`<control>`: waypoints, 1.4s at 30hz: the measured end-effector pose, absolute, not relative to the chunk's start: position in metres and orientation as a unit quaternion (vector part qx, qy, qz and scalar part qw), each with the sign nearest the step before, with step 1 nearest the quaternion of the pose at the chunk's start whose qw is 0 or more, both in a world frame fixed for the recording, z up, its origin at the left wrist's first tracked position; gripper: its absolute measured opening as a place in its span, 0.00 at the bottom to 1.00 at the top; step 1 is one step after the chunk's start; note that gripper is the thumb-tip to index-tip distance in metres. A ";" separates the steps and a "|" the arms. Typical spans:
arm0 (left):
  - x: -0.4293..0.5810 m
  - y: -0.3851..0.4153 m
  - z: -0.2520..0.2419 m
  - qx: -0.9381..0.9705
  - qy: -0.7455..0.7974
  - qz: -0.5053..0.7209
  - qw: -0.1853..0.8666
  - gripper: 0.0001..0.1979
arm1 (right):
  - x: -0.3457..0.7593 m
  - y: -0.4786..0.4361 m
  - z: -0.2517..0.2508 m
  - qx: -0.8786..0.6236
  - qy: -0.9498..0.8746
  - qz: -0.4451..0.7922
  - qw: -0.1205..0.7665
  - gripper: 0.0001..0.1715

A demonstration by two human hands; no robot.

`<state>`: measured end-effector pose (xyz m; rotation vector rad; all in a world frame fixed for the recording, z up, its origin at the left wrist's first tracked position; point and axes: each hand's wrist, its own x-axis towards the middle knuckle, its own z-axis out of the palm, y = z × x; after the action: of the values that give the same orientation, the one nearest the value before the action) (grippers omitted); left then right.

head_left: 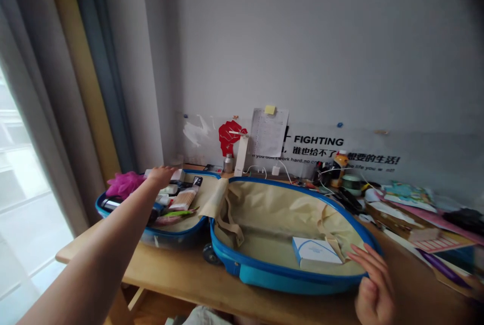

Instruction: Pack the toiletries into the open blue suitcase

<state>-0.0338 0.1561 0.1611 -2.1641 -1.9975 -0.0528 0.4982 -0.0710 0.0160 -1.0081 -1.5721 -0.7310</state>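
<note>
A blue suitcase (264,277) lies open on a wooden desk, both halves lined in beige. My left hand (162,176) reaches out over the left half, fingers closed loosely over small items at its far edge; what it grips, if anything, is hidden. That half holds a pink bath sponge (124,184), a pack of cotton swabs (184,199) and several small toiletries. My right hand (372,287) rests with fingers spread at the near right rim of the right half. A white and blue box (315,252) lies inside, just left of that hand.
Grey curtains (49,113) and a window stand at the left. Along the wall are a small metal bottle (228,164), chargers with cables, a pinned paper (268,132) and a FIGHTING sign. Books, papers and clutter (416,214) cover the desk's right side.
</note>
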 end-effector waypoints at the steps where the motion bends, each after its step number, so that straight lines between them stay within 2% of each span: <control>1: -0.035 0.158 0.159 -0.729 -0.677 -0.008 0.101 0.22 | 0.498 -0.071 0.016 -0.425 -0.662 -0.306 0.536 0.23; 9: -0.038 0.172 0.155 -0.718 -0.687 0.022 0.108 0.20 | 0.498 -0.072 0.015 -0.427 -0.659 -0.307 0.538 0.23; 15: -0.038 0.160 0.160 -0.724 -0.679 -0.003 0.122 0.19 | 0.499 -0.072 0.013 -0.431 -0.661 -0.306 0.533 0.23; 19: -0.022 0.149 0.180 -0.749 -0.645 -0.053 0.141 0.26 | 0.498 -0.072 0.015 -0.430 -0.661 -0.305 0.534 0.22; 27: 0.086 0.110 0.239 -0.861 -0.460 -0.169 0.140 0.34 | 0.496 -0.071 0.016 -0.433 -0.655 -0.305 0.539 0.22; 28: 0.104 0.100 0.240 -0.880 -0.419 -0.181 0.126 0.35 | 0.496 -0.071 0.016 -0.434 -0.654 -0.304 0.541 0.22; 31: 0.154 0.067 0.231 -0.945 -0.240 -0.222 0.000 0.35 | 0.496 -0.072 0.016 -0.434 -0.652 -0.299 0.545 0.22; 35: 0.203 0.035 0.202 -0.967 -0.180 -0.163 -0.082 0.36 | 0.494 -0.072 0.016 -0.435 -0.647 -0.300 0.549 0.22; 42: 0.229 0.031 0.163 -0.975 -0.216 -0.021 -0.046 0.37 | 0.493 -0.072 0.017 -0.432 -0.651 -0.293 0.551 0.21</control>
<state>0.2289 0.0307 0.1629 -3.1573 -0.6985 -0.0689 0.4926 -0.0724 0.0166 -1.0220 -1.5397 -0.6929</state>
